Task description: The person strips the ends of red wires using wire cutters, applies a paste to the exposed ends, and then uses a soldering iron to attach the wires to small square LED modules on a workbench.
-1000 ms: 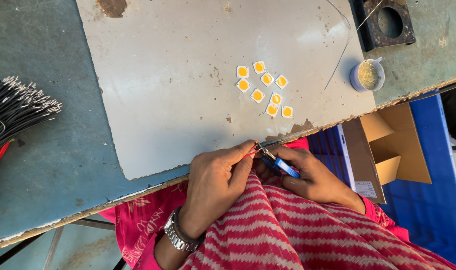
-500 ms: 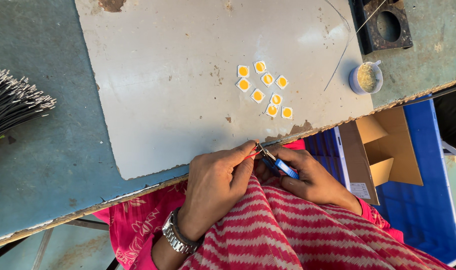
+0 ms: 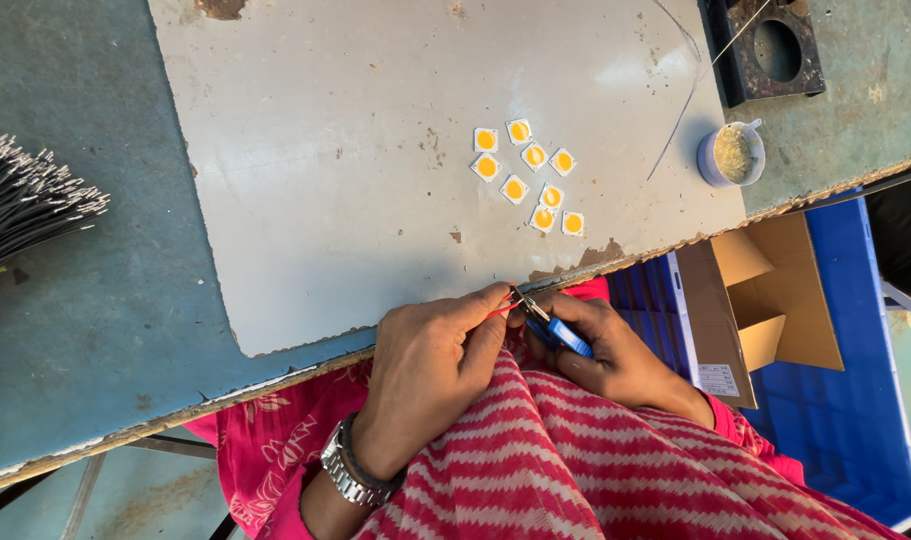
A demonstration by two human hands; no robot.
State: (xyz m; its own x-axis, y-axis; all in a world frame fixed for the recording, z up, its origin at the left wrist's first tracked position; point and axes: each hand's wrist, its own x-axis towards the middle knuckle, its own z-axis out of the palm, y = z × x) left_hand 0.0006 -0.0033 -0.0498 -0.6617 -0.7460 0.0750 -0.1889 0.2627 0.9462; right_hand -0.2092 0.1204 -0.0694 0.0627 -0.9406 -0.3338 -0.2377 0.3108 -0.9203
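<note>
Red wire [image 3: 497, 309] is pinched in the fingertips of our left hand [image 3: 430, 365], just off the near edge of the bench [image 3: 95, 330]. Our right hand [image 3: 615, 350] is closed round a blue-handled cutter [image 3: 555, 333], its tip at the wire end. We judge that the work hangs over the lap, not the bench: a slip could drop the wire or nick a fingertip. Square yellow chips [image 3: 530, 180] lie loose near that edge; a stray sleeve could sweep them off.
</note>
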